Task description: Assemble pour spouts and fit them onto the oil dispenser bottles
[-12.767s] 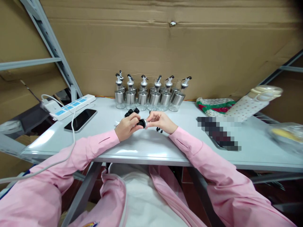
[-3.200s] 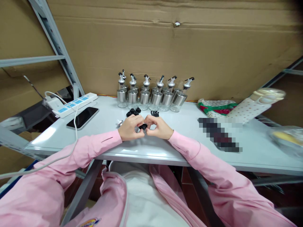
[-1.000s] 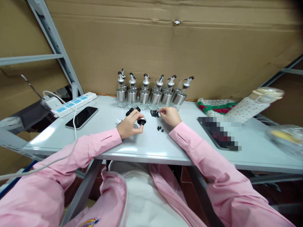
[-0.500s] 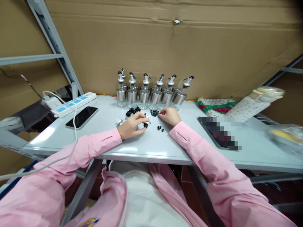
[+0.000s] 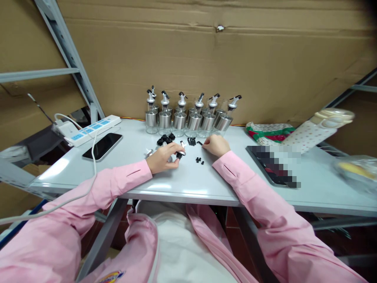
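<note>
1. Left hand, half-curled, grips a silver-and-black pour spout in front of the steel-banded clear glass bottles.
2. Right hand, pinched tight, holds a thin black lever nearer those bottles.

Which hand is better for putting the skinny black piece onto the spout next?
Probably the right hand: it pinches the small black lever, close to similar black pieces. The left hand holds the spout, so it could steady that.
</note>
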Demonstrator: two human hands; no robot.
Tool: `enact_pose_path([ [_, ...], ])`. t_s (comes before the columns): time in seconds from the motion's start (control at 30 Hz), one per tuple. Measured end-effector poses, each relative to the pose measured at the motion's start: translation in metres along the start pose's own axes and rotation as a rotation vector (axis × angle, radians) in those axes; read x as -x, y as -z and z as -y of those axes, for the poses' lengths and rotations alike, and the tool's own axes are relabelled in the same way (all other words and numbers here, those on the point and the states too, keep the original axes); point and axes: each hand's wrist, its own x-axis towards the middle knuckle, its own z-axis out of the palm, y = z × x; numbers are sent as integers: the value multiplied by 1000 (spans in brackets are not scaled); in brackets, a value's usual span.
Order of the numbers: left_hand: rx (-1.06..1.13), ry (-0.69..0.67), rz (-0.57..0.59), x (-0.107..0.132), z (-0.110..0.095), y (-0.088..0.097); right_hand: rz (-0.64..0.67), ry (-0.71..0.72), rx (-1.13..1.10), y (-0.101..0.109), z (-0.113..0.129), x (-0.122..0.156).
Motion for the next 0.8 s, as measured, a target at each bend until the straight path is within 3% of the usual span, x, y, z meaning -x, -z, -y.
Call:
enact_pose_path([
  [0.13,-17,-16,27,1,2,-1,-46,11,-35,0,-1,-1],
  [0.2,-28,-35,32,1,2,-1,-96,49,-154,1,0,-2],
  [0.27,-38,-56,34,0,1,-1,-97,110,-398,1,5,-1],
  [0.4,-55,-62,62,0,0,0,68,228,-999,3,19,5],
  [0.47,-60,-42,78,0,1,0,130,283,-1175,6,26,10],
  [0.8,-76,-75,13,-1,1,1,286,418,-1425,11,33,23],
])
